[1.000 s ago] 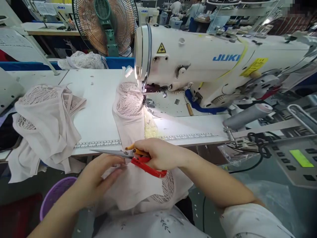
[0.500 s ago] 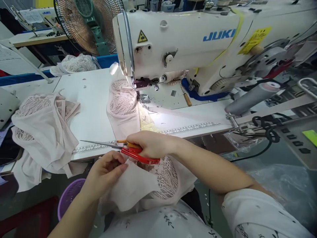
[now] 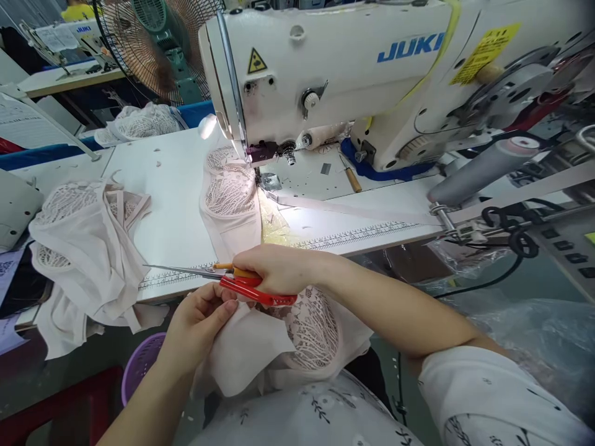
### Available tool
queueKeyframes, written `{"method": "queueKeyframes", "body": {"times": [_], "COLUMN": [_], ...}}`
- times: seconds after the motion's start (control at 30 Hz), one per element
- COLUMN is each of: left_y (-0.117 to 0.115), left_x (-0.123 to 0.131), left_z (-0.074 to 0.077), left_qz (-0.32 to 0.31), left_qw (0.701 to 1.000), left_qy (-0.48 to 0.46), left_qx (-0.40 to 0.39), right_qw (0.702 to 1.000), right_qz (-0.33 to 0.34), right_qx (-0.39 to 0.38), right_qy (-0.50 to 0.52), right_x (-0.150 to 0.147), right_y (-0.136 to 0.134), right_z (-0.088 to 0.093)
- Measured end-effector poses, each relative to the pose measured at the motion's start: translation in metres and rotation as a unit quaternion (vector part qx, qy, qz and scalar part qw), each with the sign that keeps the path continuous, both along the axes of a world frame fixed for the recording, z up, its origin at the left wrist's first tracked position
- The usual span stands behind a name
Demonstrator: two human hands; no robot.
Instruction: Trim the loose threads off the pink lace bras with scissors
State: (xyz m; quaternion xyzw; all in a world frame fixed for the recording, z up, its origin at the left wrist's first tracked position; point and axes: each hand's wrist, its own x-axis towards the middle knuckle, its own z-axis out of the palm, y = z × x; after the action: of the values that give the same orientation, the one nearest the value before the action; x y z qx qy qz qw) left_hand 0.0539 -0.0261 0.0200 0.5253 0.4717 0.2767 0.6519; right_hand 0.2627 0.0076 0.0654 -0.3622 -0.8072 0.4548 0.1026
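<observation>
My right hand (image 3: 283, 271) is closed around the handles of red and orange scissors (image 3: 253, 291), whose long blades point left over the table edge. Just below the blades, my left hand (image 3: 202, 319) pinches the edge of a pale pink lace bra piece (image 3: 246, 347) between thumb and fingers. That piece lies across my lap, its lace cup (image 3: 312, 331) facing up under my right wrist. Another lace bra piece (image 3: 230, 195) lies flat under the needle area of the sewing machine (image 3: 274, 80). A narrow pale strip (image 3: 344, 210) runs right from the presser foot.
Several more lace pieces (image 3: 88, 241) are heaped on the table's left, hanging over its edge. A printed ruler (image 3: 357, 236) follows the front edge. A purple basket (image 3: 142, 365) and a red stool (image 3: 69, 402) stand below. Behind are a fan (image 3: 174, 49) and a wooden-handled tool (image 3: 352, 176).
The view has shifted slightly. Both hands stay close together, the scissors still in my right hand and the fabric edge still pinched in my left.
</observation>
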Motion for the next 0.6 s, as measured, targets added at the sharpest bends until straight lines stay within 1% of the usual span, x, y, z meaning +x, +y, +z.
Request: {"method": "queueKeyframes", "body": {"times": [0.13, 0.27, 0.3, 0.43, 0.47, 0.5, 0.53, 0.6], "left_y": [0.0, -0.001, 0.0, -0.001, -0.001, -0.002, -0.003, -0.005], "left_x": [-0.001, -0.003, -0.003, -0.001, -0.001, -0.001, -0.001, -0.002], "left_z": [-0.003, -0.003, -0.002, 0.005, 0.006, 0.006, 0.006, 0.003], "left_qz": [-0.002, 0.003, -0.004, -0.065, -0.069, -0.061, -0.044, -0.009], "left_qw": [1.0, 0.999, 0.999, 0.995, 0.995, 0.996, 0.997, 0.999], "left_qy": [0.012, 0.024, 0.03, 0.054, 0.051, 0.044, 0.038, 0.031], "left_qx": [0.005, 0.032, 0.037, 0.047, 0.046, 0.045, 0.04, 0.019], "right_qw": [1.0, 0.999, 0.999, 0.999, 0.998, 0.996, 0.991, 0.967], "right_qz": [0.008, 0.005, 0.002, -0.013, -0.033, -0.068, -0.116, -0.227], "right_qx": [0.019, 0.04, 0.043, 0.045, 0.046, 0.044, 0.041, 0.032], "right_qy": [-0.002, 0.002, 0.004, 0.021, 0.029, 0.04, 0.057, 0.116], "right_x": [-0.002, -0.003, -0.003, -0.008, -0.009, -0.01, -0.011, -0.01], "right_y": [0.0, -0.001, -0.001, -0.007, -0.011, -0.016, -0.022, -0.039], "right_z": [-0.001, -0.003, -0.003, -0.008, -0.009, -0.011, -0.013, -0.015]}}
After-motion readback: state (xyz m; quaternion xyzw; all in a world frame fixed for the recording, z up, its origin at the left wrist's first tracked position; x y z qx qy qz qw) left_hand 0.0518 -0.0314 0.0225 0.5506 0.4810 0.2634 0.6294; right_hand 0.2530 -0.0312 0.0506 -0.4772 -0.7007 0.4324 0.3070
